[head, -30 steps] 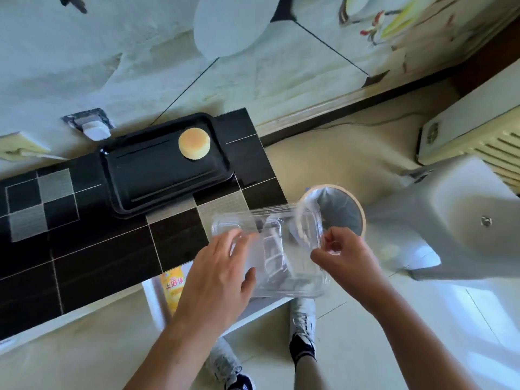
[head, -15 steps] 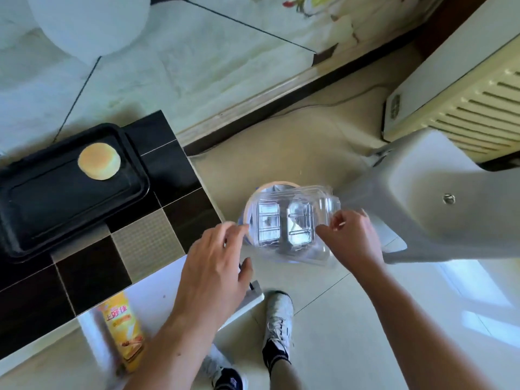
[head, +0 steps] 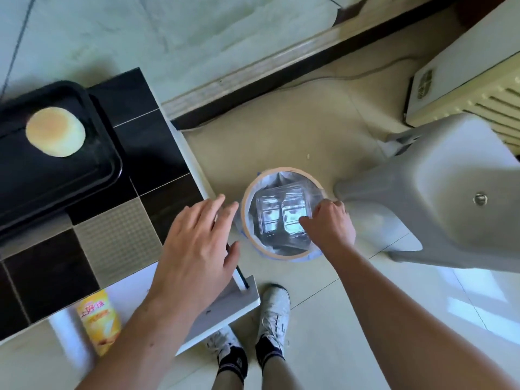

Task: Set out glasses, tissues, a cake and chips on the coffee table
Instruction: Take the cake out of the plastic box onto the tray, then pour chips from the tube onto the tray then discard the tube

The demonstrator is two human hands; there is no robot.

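- Sitting on the black tray (head: 70,181) at the far left, near the tray's far right corner, the round cake (head: 55,131) is unwrapped and in place; the tray stands on the coffee table (head: 118,237) close to its far edge, which suits a serving spot.
- Lying on the white shelf (head: 132,288) below the table's near edge, the yellow chips can (head: 99,322) looks not yet set out; no glasses or tissues show in view.
- Hovering over the table's near right corner, the left hand (head: 197,249) is spread flat with fingers apart and grips nothing, probably freed for the next item.
- Standing on the floor just right of that corner, the lined waste bin (head: 281,175) takes the clear plastic clamshell box (head: 281,215), likely the cake's spent packaging.
- Reaching over the bin's right rim, the right hand (head: 327,223) pinches the clamshell's edge with curled fingers, seemingly to push it down inside.
- Further right stands a grey plastic stool (head: 439,198), clear of the task.
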